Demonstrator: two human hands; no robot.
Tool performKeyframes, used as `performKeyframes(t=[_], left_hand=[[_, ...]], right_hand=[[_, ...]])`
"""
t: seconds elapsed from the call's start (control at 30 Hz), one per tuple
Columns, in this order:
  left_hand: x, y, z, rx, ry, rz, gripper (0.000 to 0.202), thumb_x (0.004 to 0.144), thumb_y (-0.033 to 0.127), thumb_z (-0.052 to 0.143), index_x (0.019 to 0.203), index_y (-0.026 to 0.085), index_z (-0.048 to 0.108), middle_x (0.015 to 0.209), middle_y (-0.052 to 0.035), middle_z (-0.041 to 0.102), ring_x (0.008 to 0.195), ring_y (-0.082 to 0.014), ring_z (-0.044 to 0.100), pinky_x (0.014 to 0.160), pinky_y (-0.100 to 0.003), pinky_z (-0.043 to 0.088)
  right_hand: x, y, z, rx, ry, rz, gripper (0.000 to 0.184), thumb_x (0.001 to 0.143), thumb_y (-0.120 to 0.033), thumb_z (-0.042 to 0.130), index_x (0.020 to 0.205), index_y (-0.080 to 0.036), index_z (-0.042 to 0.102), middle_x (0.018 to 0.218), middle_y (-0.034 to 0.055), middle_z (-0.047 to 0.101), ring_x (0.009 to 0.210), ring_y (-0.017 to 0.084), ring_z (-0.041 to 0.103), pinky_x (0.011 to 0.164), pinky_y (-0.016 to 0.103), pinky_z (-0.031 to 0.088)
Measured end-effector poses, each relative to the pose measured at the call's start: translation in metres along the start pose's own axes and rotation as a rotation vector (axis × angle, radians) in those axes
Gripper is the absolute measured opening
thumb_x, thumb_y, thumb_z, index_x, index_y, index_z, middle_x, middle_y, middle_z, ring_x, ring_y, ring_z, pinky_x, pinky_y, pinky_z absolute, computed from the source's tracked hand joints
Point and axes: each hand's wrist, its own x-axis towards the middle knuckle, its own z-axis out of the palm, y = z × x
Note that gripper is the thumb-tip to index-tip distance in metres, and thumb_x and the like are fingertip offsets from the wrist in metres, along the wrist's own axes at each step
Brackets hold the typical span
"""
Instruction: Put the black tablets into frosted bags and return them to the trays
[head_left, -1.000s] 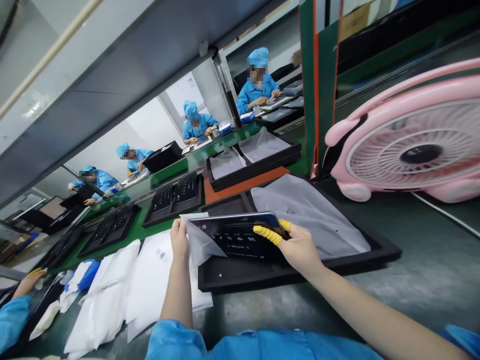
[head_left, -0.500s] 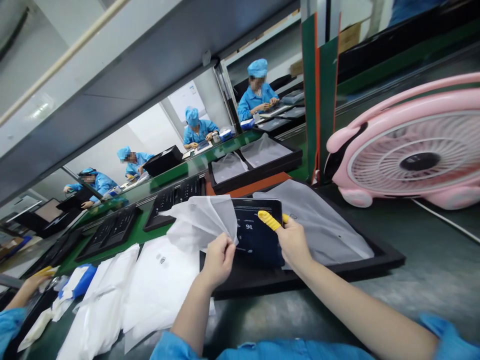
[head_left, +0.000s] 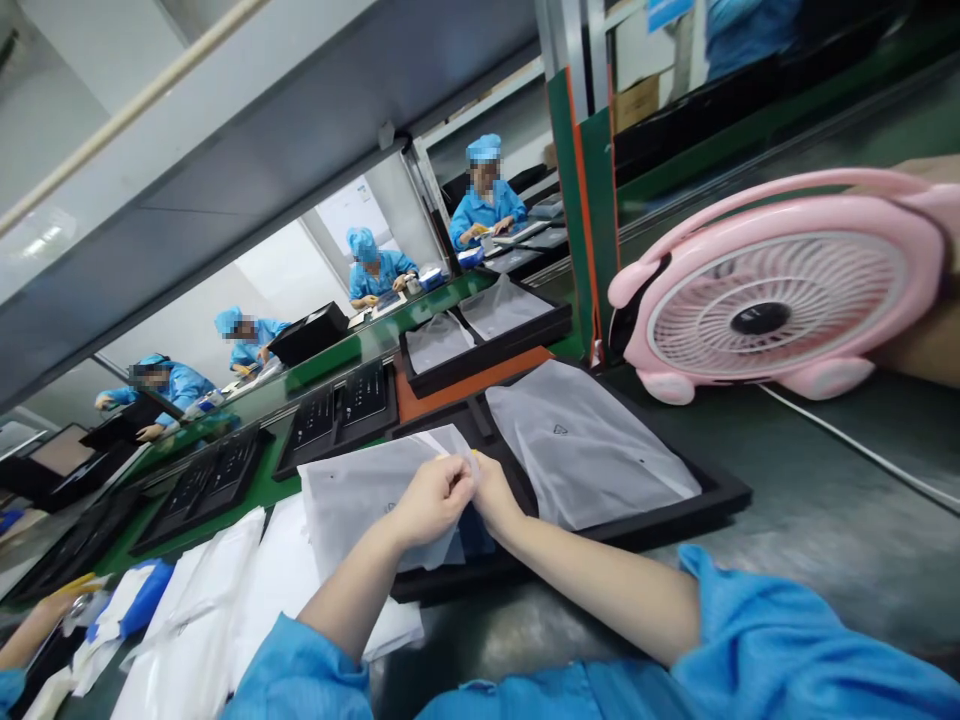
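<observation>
My left hand [head_left: 433, 497] and my right hand [head_left: 491, 492] meet at the near right corner of a grey translucent bag [head_left: 367, 495], both pinching its edge. A dark flat device sits inside the bag; only a dark blue strip [head_left: 475, 532] shows below my hands. The bag is held over the left compartment of a black tray [head_left: 720, 496]. Another grey bag [head_left: 585, 445] lies flat in the tray's right compartment.
A pink desk fan [head_left: 772, 300] stands to the right, with its cable [head_left: 862, 450] across the bench. White bags [head_left: 247, 590] are piled at left. More black trays [head_left: 480, 345] sit on the green conveyor. Several people in blue work beyond; another person's hand [head_left: 56, 598] shows at far left.
The dark device held by my right hand has gone into the grey bag. Both hands have come together at the bag's corner, and the view shifted right.
</observation>
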Motion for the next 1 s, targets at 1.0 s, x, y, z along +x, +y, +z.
performKeyframes(t=[1.0], left_hand=[[-0.01, -0.095, 0.002, -0.894, 0.806, -0.564, 0.05, 0.043, 0.047, 0.075, 0.078, 0.013, 0.063, 0.069, -0.0035, 0.066, 0.065, -0.0168, 0.06, 0.064, -0.028, 0.046]], right_hand=[[0.14, -0.131, -0.039, -0.514, -0.064, -0.263, 0.028, 0.053, -0.033, 0.076, 0.07, -0.015, 0.062, 0.066, 0.0012, 0.063, 0.066, 0.014, 0.057, 0.065, 0.025, 0.047]])
